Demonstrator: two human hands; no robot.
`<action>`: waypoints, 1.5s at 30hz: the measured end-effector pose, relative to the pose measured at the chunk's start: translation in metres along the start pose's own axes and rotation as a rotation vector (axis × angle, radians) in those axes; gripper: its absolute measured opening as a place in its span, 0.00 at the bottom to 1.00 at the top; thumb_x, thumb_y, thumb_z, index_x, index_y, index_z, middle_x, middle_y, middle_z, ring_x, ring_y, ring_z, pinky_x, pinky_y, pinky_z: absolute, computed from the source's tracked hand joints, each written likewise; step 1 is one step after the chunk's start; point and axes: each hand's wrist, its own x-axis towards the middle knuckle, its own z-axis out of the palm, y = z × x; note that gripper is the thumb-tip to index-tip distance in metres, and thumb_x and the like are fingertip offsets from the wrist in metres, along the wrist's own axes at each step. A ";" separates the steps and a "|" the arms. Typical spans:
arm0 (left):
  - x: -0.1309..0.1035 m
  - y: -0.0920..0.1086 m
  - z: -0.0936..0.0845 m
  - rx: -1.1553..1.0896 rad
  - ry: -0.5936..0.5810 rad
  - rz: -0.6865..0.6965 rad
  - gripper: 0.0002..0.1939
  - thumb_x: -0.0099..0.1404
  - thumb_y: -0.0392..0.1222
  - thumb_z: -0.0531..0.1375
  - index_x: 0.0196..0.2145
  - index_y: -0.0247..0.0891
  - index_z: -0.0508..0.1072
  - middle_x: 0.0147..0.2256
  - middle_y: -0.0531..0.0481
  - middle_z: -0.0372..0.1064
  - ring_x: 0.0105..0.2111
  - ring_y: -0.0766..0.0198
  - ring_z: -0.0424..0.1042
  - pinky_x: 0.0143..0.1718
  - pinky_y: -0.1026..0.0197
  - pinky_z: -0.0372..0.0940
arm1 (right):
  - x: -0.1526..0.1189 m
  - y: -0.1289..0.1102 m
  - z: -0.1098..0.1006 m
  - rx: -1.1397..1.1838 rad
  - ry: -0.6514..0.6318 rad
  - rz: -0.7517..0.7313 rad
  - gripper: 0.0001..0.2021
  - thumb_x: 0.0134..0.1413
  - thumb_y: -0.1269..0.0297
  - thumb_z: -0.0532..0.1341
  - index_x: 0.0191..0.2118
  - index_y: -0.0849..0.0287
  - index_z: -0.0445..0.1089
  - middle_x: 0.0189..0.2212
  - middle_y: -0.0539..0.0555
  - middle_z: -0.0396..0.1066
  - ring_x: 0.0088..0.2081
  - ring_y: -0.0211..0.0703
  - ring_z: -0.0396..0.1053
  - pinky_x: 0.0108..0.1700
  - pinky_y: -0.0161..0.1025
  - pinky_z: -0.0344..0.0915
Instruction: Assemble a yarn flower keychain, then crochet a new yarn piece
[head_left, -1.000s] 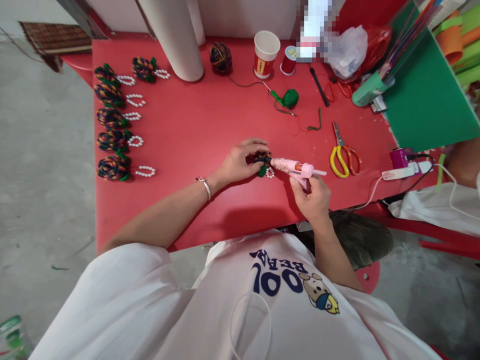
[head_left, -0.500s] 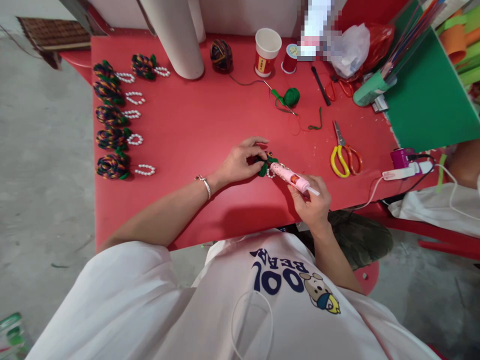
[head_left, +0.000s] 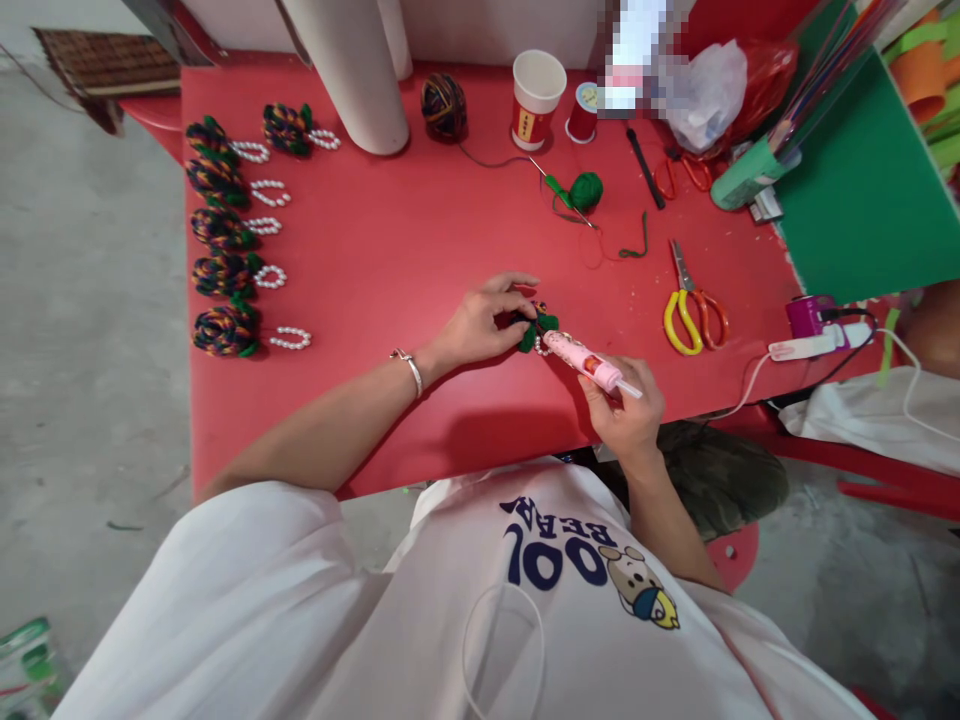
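Observation:
On the red table (head_left: 420, 240), my left hand (head_left: 484, 320) is closed, thumb and fingers pinching a small dark multicoloured and green yarn piece (head_left: 541, 322). A white bead loop (head_left: 541, 346) hangs from that piece, partly covered. My right hand (head_left: 626, 405) is wrapped round a pink glue gun (head_left: 581, 360). A translucent glue stick (head_left: 630, 390) pokes out of its back end. The glue gun's nozzle points left and down at the yarn piece; whether it touches cannot be made out.
Finished-looking yarn pieces with bead loops (head_left: 225, 330) line the left side. Yellow-and-orange scissors (head_left: 694, 305) lie to the right. Farther back are a green yarn ball (head_left: 586, 190), crochet hook (head_left: 555, 185), paper cup (head_left: 536, 95), thread spool (head_left: 582, 112) and dark yarn ball (head_left: 443, 106). Another person's arm (head_left: 926, 335) shows at right.

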 end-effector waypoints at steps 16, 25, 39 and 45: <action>0.000 0.002 0.000 0.019 0.037 -0.027 0.08 0.64 0.34 0.64 0.38 0.37 0.83 0.56 0.39 0.74 0.51 0.55 0.79 0.52 0.52 0.75 | 0.042 -0.023 0.041 0.647 0.027 0.842 0.24 0.52 0.39 0.70 0.36 0.58 0.73 0.26 0.50 0.75 0.28 0.43 0.74 0.34 0.42 0.74; 0.001 0.002 0.002 0.041 0.060 -0.038 0.07 0.64 0.35 0.65 0.38 0.38 0.84 0.51 0.41 0.75 0.48 0.58 0.78 0.50 0.55 0.75 | 0.051 0.038 0.038 -0.208 -0.043 0.342 0.21 0.62 0.61 0.59 0.58 0.59 0.68 0.51 0.66 0.76 0.52 0.59 0.73 0.56 0.54 0.68; 0.000 0.001 0.003 0.013 0.070 -0.036 0.06 0.63 0.35 0.65 0.37 0.38 0.84 0.51 0.42 0.75 0.47 0.58 0.78 0.51 0.53 0.75 | 0.036 -0.033 0.027 -0.253 -0.126 0.090 0.10 0.69 0.58 0.61 0.39 0.52 0.80 0.33 0.54 0.77 0.41 0.49 0.70 0.47 0.47 0.61; -0.001 -0.001 0.003 0.009 0.064 -0.014 0.07 0.63 0.34 0.65 0.37 0.39 0.84 0.53 0.42 0.75 0.49 0.57 0.78 0.54 0.51 0.74 | 0.047 -0.033 0.053 -0.307 -0.250 0.117 0.09 0.66 0.60 0.63 0.37 0.53 0.80 0.31 0.55 0.76 0.41 0.50 0.69 0.42 0.46 0.57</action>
